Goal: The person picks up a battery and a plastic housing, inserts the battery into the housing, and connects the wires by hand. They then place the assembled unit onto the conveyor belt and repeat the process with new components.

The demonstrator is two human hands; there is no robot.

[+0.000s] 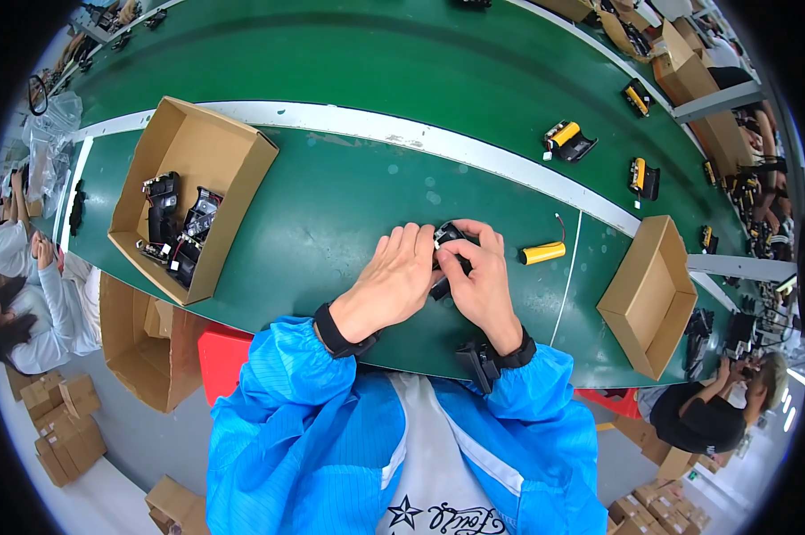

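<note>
Between my two hands is a small black plastic housing (447, 234), mostly covered by fingers. My left hand (386, 283) comes to it from the left, fingers together and bent over its edge, steadying it. On the other side my right hand (484, 283) pinches it between thumb and index finger. A pale spot shows at the housing's left edge, too small to make out. To the right of my right hand lies a yellow cylindrical battery (543, 253) with a thin wire rising from its end.
At left, an open cardboard box (251, 183) holds several black housings (187, 223). Another cardboard box (648, 299) stands at right. Beyond the white strip, black housings with yellow batteries (565, 135) lie on the green belt (376, 62). People (714, 406) sit on both sides.
</note>
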